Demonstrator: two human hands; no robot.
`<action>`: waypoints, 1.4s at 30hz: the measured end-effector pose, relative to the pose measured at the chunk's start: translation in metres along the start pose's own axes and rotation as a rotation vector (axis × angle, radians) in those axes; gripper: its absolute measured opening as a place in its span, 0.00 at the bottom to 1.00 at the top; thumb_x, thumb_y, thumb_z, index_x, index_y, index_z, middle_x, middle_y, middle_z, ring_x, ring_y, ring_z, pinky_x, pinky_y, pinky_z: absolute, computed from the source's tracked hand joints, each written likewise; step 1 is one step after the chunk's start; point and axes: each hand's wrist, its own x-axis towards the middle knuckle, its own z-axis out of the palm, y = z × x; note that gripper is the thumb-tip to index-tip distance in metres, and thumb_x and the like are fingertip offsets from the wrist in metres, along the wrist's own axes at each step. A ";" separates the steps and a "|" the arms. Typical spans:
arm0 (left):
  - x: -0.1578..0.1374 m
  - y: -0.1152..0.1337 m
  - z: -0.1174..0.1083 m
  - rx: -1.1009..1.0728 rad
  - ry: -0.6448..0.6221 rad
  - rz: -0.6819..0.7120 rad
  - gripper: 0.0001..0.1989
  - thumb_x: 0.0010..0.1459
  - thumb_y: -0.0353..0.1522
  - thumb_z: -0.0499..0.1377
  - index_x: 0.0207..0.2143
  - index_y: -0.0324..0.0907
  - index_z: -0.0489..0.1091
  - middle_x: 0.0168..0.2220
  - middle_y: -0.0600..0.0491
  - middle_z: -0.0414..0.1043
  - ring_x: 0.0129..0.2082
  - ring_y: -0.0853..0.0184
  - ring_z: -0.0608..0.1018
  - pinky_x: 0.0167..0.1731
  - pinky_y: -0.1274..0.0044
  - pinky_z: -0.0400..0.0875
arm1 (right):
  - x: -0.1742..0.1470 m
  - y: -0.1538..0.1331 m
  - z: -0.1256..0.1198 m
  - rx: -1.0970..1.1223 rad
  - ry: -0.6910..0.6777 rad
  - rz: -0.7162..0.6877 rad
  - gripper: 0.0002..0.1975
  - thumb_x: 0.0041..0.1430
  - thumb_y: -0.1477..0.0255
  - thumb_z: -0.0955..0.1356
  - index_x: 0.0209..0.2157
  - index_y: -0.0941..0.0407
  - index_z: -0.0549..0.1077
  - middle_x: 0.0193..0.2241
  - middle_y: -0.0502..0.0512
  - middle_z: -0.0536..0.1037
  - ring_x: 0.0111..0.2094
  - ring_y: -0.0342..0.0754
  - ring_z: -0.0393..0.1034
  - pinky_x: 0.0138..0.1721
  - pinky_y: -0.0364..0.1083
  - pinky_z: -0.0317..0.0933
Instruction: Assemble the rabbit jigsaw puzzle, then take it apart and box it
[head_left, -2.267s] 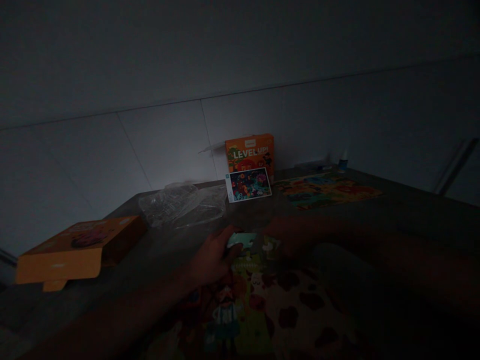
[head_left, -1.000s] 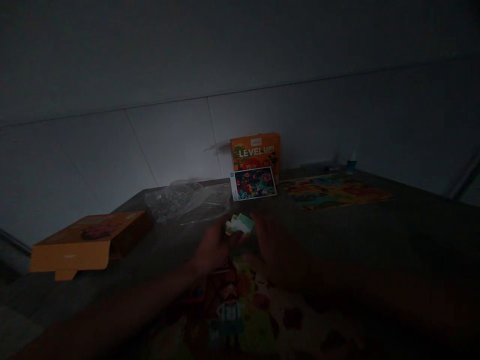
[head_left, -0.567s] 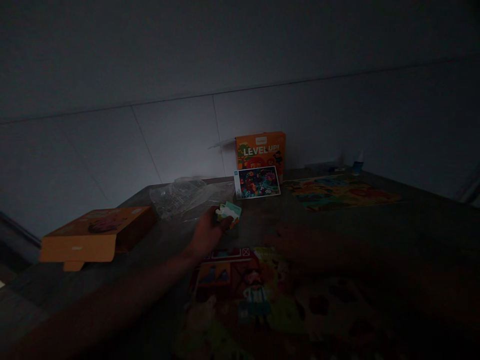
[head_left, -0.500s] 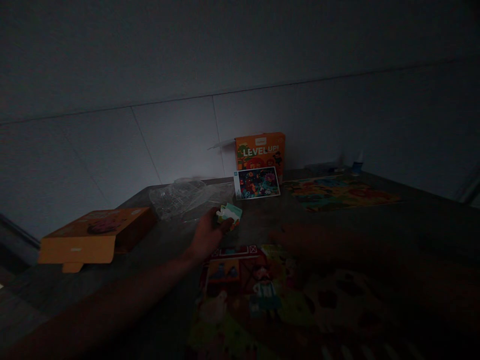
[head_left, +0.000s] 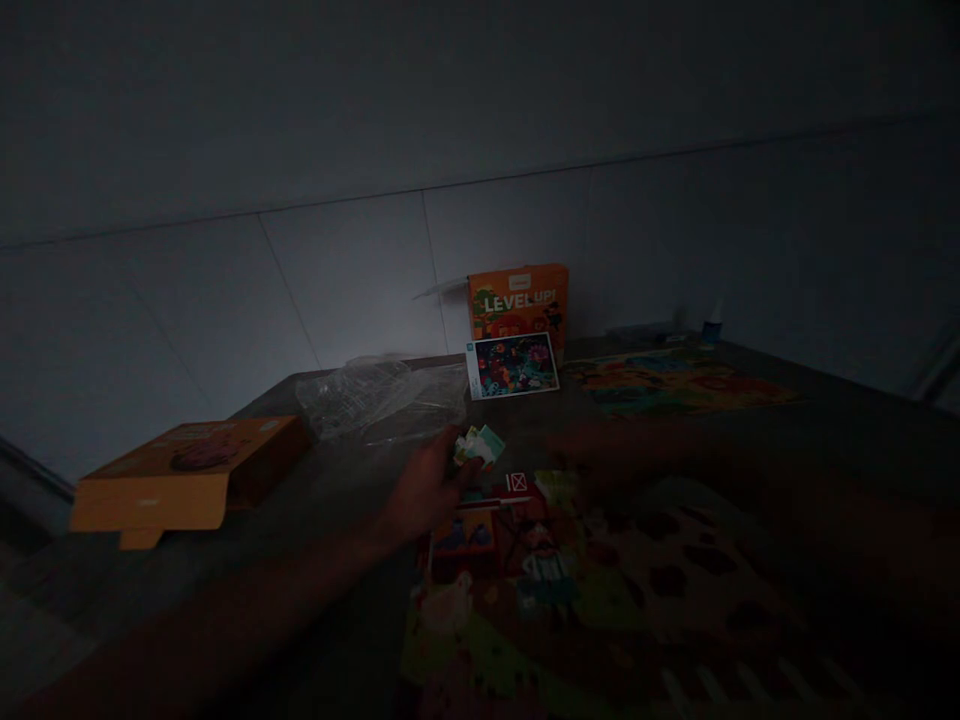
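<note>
My left hand [head_left: 429, 488] is closed round a few light green and white jigsaw puzzle pieces [head_left: 480, 447], just above the far left edge of a partly assembled puzzle. That farm puzzle [head_left: 551, 585] lies in front of me and shows a farmer, a hen and a spotted cow. Over its far edge is my right hand [head_left: 600, 452], dark and smeared, its fingers too dim to read.
An orange box [head_left: 202, 450] with its flap open lies at the left. Crumpled clear plastic [head_left: 367, 395] is beside it. Behind stand a LEVEL UP box [head_left: 517, 300] and a picture card [head_left: 514, 365]. Another puzzle [head_left: 675, 380] lies far right, near a small bottle [head_left: 712, 325].
The farm puzzle has shifted to the right on the table. My left hand, with the pieces, has moved right and a little nearer. My right hand has moved slightly up in view.
</note>
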 end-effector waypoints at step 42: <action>-0.015 0.012 -0.003 0.061 -0.146 0.253 0.17 0.62 0.35 0.54 0.52 0.41 0.65 0.44 0.45 0.76 0.42 0.58 0.78 0.43 0.70 0.72 | 0.034 -0.009 0.064 0.241 0.646 -0.141 0.17 0.58 0.58 0.70 0.38 0.56 0.66 0.28 0.50 0.73 0.27 0.44 0.66 0.28 0.41 0.55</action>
